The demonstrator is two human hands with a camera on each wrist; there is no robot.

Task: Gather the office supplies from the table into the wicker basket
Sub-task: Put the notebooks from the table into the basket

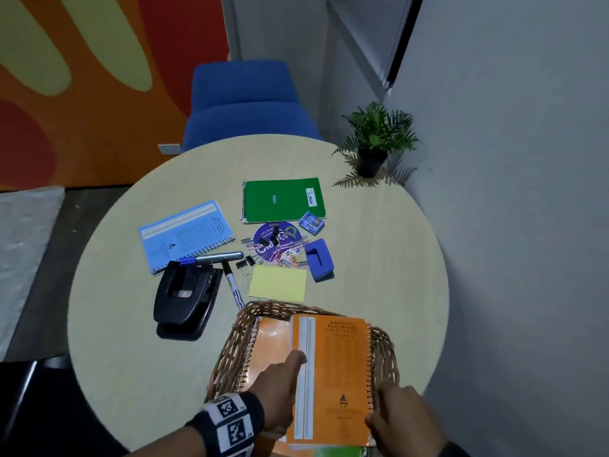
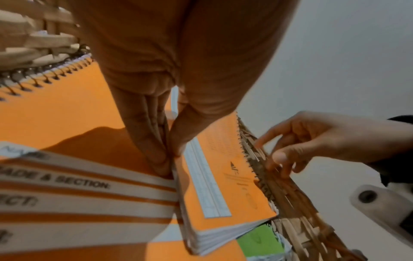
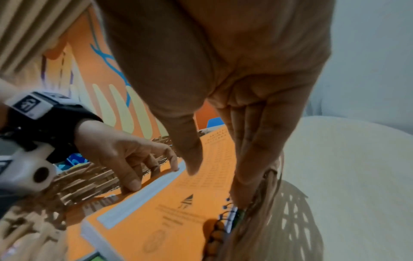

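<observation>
a round pale wood table (image 1: pixel 131 324) stands in a corner between a grey wall and an orange and yellow mural, with a blue chair (image 1: pixel 245 103) behind it and a small potted plant (image 1: pixel 375 140) at its far right edge. the wicker basket (image 1: pixel 230 351) sits at the near edge, its front rim cut off by the bottom of the head view. inside it lies an orange spiral notebook (image 1: pixel 272 338), mostly covered by a second orange spiral notebook (image 1: pixel 336 374) with a pale strip down its cover, tilted with its left edge raised. a green item shows beneath them, too hidden to name

the left hand (image 1: pixel 280 387) holds the raised left edge of that upper notebook, thumb on top and the fingers (image 2: pixel 147 137) beneath; its wrist wears a black band with printed markers. the right hand (image 1: pixel 405 420) is at the notebook's spiral side against the basket's right wall, fingers (image 3: pixel 252 155) reaching down between binding and wicker; whether they grip anything cannot be told

still on the table: a light blue spiral notebook (image 1: pixel 186 234), a green spiral notebook (image 1: pixel 283 199), a black hole punch (image 1: pixel 184 298), a smaller blue punch (image 1: pixel 318 258), two markers (image 1: pixel 214 257) crossed near the black punch, a yellow pad of sticky notes (image 1: pixel 278 283) just beyond the basket, a small clear blue box (image 1: pixel 311 222), and a purple disc (image 1: pixel 275 244) strewn with binder clips and paper clips, whose print is too small to read
</observation>
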